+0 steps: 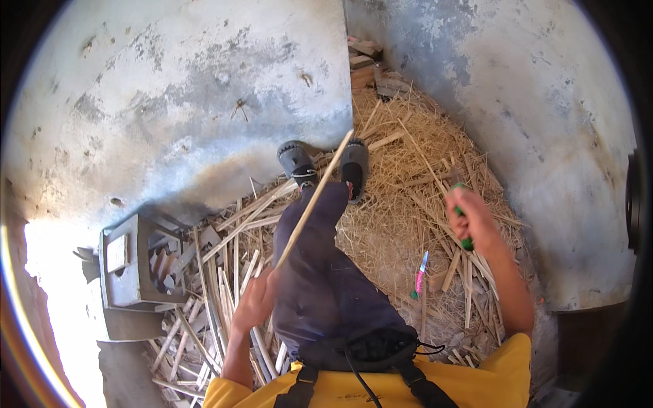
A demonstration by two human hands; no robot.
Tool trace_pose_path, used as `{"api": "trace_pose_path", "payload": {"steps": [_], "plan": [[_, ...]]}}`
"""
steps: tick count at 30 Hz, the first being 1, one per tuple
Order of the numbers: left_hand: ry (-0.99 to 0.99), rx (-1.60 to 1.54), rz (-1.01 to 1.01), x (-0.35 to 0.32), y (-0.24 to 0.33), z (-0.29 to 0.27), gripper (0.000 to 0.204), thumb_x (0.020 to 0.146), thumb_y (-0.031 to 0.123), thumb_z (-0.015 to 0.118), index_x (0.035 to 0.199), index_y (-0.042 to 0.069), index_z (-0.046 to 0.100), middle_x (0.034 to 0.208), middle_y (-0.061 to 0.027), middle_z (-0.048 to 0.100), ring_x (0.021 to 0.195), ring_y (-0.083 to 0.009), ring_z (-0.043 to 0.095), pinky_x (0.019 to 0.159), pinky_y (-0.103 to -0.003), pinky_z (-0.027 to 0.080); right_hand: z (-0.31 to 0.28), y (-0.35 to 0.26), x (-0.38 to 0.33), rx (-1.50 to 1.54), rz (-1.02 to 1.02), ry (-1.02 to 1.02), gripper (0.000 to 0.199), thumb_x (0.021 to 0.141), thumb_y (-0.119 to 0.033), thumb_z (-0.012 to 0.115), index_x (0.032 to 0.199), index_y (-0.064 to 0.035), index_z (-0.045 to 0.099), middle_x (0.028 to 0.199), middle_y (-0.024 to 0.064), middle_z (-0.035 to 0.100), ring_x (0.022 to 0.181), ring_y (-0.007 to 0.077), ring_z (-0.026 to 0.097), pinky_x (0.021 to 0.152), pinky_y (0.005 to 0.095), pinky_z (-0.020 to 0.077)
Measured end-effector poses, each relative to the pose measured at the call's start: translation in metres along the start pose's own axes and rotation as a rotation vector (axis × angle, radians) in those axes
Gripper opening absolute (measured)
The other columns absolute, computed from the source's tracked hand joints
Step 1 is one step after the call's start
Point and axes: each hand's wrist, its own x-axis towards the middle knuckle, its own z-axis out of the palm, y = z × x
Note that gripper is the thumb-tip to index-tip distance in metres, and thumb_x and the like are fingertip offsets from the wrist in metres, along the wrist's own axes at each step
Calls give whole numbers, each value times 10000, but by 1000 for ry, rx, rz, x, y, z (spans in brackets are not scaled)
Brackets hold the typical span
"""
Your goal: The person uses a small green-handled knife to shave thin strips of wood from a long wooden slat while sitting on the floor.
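Note:
My left hand (256, 299) is closed round the lower end of a long, pale bamboo strip (315, 197). The strip slants up and away to the right, over my dark trousers, its far end close to my shoes. Out to the right, my right hand (474, 219) grips the green handle of a knife (466, 243). Its blade points away from me and is blurred. The knife is apart from the strip. Between my legs and my right forearm, a second knife (421, 273) with a pink and green handle lies on the shavings.
Thin shavings (394, 224) cover the floor ahead and to the right. Several cut strips (231, 272) are heaped on my left beside a grey box-like frame (136, 265). Worn walls (204, 88) close in ahead and on the right. Bricks (364, 51) lie in the far gap.

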Motion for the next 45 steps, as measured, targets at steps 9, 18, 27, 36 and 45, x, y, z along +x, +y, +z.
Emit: {"api": "trace_pose_path", "payload": {"steps": [9,18,27,36,45], "plan": [[-382,-521,-248,31,79,20,522,1209,456,357,978,41,573,732,21,456,673,-113,437,635,-334,404,96,21,-9,196,179,-566,435,1189,-487,411,1034,-111,566,704,-61,382,585,40,338,528,231,308],[-372,-336,22,36,92,21,324,1188,264,471,999,16,564,755,-151,532,654,-348,514,642,-415,424,118,5,-7,15,30,-641,413,1206,-404,414,968,-104,568,716,-60,420,610,58,381,549,260,333],[-151,106,303,18,86,31,252,1027,57,748,1207,-100,668,1189,-223,722,847,-336,676,711,-412,560,107,-3,0,72,180,-761,400,1205,-441,409,967,-134,505,699,-89,368,560,33,285,495,235,252],[8,133,360,16,95,32,267,1084,139,671,1248,-72,659,1010,-177,699,808,-353,657,718,-437,536,104,-13,4,52,200,-642,428,1194,-484,410,927,-156,474,705,-89,389,548,30,293,488,217,249],[-72,-1,-3,13,105,25,245,1144,262,559,1079,26,575,769,-274,634,742,-538,597,633,-577,435,51,-16,10,216,126,-431,447,1187,-510,406,894,-175,448,629,-100,318,495,29,263,434,240,214]]}}
